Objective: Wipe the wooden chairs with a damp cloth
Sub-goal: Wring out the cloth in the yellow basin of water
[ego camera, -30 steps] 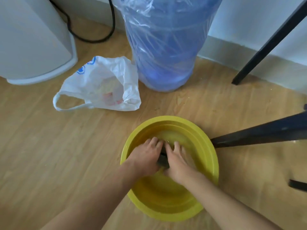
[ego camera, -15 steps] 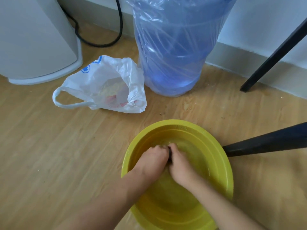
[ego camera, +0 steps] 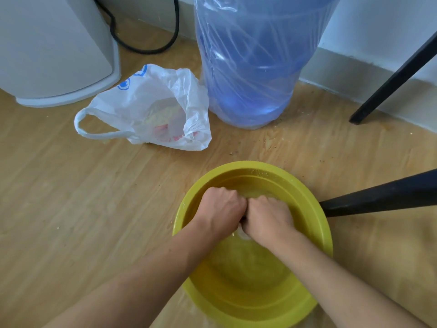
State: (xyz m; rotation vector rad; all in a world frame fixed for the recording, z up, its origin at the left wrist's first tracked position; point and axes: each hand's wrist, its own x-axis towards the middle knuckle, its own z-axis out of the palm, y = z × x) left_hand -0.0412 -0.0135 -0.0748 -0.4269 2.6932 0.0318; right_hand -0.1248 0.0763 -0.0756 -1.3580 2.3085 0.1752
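A yellow basin [ego camera: 314, 209] with a little water stands on the wooden floor. My left hand [ego camera: 222, 209] and my right hand [ego camera: 267, 216] are both clenched into fists over the basin, pressed knuckle to knuckle. Between them they squeeze a cloth [ego camera: 243, 234], which is almost wholly hidden; only a small pale wet bit shows below the fists. A dark chair leg [ego camera: 378, 197] reaches in from the right, right beside the basin's rim. A second dark leg [ego camera: 390, 79] slants down to the floor at the far right.
A large blue water bottle [ego camera: 250, 62] wrapped in clear plastic stands behind the basin. A white plastic bag [ego camera: 151, 107] lies on the floor to its left. A white appliance [ego camera: 52, 48] with a black cable [ego camera: 142, 47] fills the far left corner. Crumbs dot the floor.
My fingers were spread on the dark cloth in the water; now both hands have closed into fists on it and lifted slightly. The view has also shifted.
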